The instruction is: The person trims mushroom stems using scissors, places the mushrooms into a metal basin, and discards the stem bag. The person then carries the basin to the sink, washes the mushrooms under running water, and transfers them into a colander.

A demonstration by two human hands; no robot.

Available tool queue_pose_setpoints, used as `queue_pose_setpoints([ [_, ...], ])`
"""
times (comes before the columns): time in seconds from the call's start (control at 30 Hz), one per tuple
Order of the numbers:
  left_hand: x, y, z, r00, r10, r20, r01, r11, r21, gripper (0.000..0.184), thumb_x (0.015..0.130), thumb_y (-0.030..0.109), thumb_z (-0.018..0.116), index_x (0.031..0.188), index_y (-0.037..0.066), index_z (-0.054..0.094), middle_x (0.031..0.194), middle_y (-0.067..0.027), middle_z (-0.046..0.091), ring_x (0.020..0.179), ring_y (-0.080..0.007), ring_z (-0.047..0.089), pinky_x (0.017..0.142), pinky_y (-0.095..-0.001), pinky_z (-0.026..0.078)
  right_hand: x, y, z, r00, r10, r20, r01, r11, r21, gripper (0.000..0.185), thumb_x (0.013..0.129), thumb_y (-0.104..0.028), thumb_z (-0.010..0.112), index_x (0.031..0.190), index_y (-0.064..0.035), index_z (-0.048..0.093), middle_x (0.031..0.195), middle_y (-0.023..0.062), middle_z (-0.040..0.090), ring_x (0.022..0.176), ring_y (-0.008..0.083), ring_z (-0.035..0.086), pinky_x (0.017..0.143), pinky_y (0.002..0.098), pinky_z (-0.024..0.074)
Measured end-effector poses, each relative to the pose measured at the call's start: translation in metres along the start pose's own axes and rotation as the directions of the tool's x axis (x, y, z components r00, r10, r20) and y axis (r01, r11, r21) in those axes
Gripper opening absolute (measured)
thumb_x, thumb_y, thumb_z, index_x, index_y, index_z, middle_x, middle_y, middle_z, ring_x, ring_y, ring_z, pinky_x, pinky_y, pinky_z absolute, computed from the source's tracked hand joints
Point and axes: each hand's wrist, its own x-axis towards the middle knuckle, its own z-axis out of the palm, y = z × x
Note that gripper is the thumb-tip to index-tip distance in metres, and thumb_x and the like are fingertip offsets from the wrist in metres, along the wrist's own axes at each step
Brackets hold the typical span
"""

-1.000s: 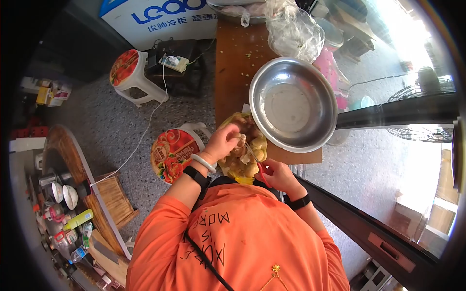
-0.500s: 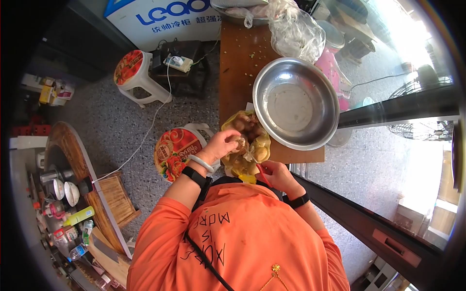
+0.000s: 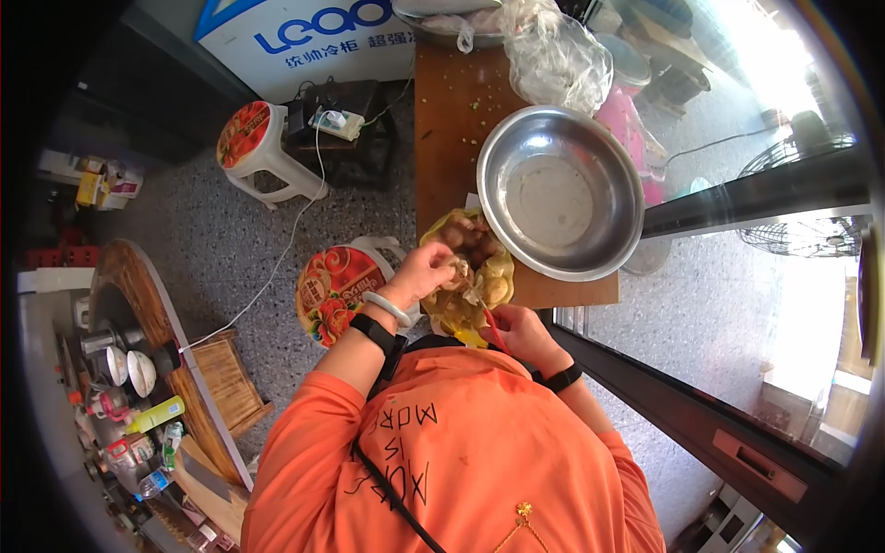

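Note:
My left hand pinches a small, lumpy, brown-and-whitish piece of produce whose exact kind I cannot make out. My right hand is closed round the red handle of a small cutting tool. Its thin tip points at the held piece; whether it is a knife or scissors, I cannot tell. Below both hands, a yellow bag lies open at the table's near edge, with several rounded brown and tan pieces inside. Just right of the bag stands a wide steel basin with nothing in it.
The brown table carries small crumbs, and a clear plastic bag lies at its far end. Two stools with red patterned seats, one near and one farther off, stand left. A glass door frame runs along the right.
My left hand still grips the piece, which is turned slightly and looks paler. My right hand and its tool have shifted only a little. The view has moved slightly.

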Motion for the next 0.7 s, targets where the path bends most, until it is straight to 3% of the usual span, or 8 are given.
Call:
queue_pose_setpoints([
  [0.07,-0.002,0.001,-0.003,1.000,0.001,0.031,-0.002,1.000,0.028,0.030,0.074,0.007,0.062,0.102,0.002,0.053,0.091,-0.0084,0.058,0.083,-0.0161,0.055,0.073,-0.0283,0.047,0.003,0.002,-0.003,1.000,0.015,0.014,-0.015,1.000,0.021,0.024,0.070,-0.020,0.066,0.081,0.0012,0.062,0.061,0.0066,0.055,0.054,0.0119,0.050,0.052,0.0286,0.0416],
  [0.13,0.003,-0.004,-0.005,0.995,-0.030,0.100,0.039,0.995,-0.093,0.033,0.074,0.006,0.062,0.105,0.002,0.051,0.095,-0.0095,0.057,0.086,-0.0165,0.054,0.075,-0.0284,0.046,0.005,0.005,-0.005,0.997,-0.016,0.082,0.024,0.995,-0.096,0.024,0.070,-0.020,0.065,0.079,0.0014,0.061,0.060,0.0066,0.055,0.054,0.0120,0.049,0.053,0.0287,0.0417],
  [0.23,0.004,0.004,-0.006,0.996,-0.026,0.087,0.031,0.998,-0.051,0.035,0.075,0.008,0.062,0.108,0.002,0.050,0.097,-0.0101,0.056,0.088,-0.0169,0.054,0.078,-0.0297,0.046,0.007,0.008,-0.004,0.994,-0.099,0.039,0.104,0.981,-0.164,0.022,0.070,-0.019,0.063,0.078,0.0018,0.060,0.059,0.0063,0.054,0.053,0.0125,0.049,0.053,0.0290,0.0415],
  [0.37,0.006,0.004,-0.005,0.995,-0.059,0.084,0.067,0.993,-0.096,0.034,0.077,0.013,0.060,0.108,0.002,0.050,0.098,-0.0085,0.056,0.089,-0.0155,0.053,0.076,-0.0285,0.045,0.006,0.011,-0.002,0.992,-0.127,0.023,0.129,0.985,-0.112,0.019,0.072,-0.016,0.061,0.077,0.0024,0.060,0.058,0.0063,0.053,0.052,0.0115,0.048,0.051,0.0285,0.0411],
  [0.47,0.001,0.007,-0.003,0.986,-0.114,0.119,0.132,0.978,-0.159,0.030,0.079,0.019,0.057,0.106,0.005,0.052,0.094,-0.0052,0.057,0.084,-0.0134,0.054,0.068,-0.0277,0.044,0.003,0.013,-0.001,0.997,-0.080,0.020,0.079,0.996,0.039,0.016,0.073,-0.012,0.060,0.078,0.0026,0.060,0.058,0.0060,0.053,0.053,0.0084,0.046,0.050,0.0272,0.0403],
  [0.53,-0.002,0.012,-0.002,0.921,-0.328,0.209,0.384,0.854,-0.352,0.024,0.081,0.023,0.053,0.101,0.009,0.054,0.087,-0.0022,0.058,0.074,-0.0121,0.054,0.056,-0.0266,0.042,0.002,0.013,-0.001,0.998,-0.037,0.058,0.030,0.993,0.111,0.017,0.073,-0.013,0.062,0.077,0.0032,0.061,0.058,0.0094,0.056,0.052,0.0126,0.050,0.051,0.0286,0.0421],
  [0.63,0.002,0.004,-0.003,0.890,-0.333,0.313,0.441,0.805,-0.397,0.020,0.087,0.023,0.046,0.101,0.012,0.054,0.086,-0.0019,0.061,0.069,-0.0134,0.058,0.046,-0.0259,0.041,-0.001,0.007,-0.004,0.998,-0.049,0.038,0.044,0.991,0.126,0.016,0.073,-0.012,0.062,0.078,0.0029,0.061,0.059,0.0074,0.056,0.054,0.0106,0.050,0.051,0.0268,0.0417],
  [0.7,0.004,0.006,-0.002,0.872,-0.320,0.370,0.460,0.793,-0.399,0.020,0.088,0.025,0.045,0.100,0.012,0.055,0.084,-0.0015,0.060,0.067,-0.0133,0.057,0.045,-0.0255,0.041,-0.001,0.005,-0.006,0.998,-0.061,0.032,0.056,0.991,0.123,0.019,0.072,-0.014,0.063,0.080,0.0026,0.060,0.060,0.0073,0.056,0.055,0.0108,0.050,0.052,0.0268,0.0418],
])
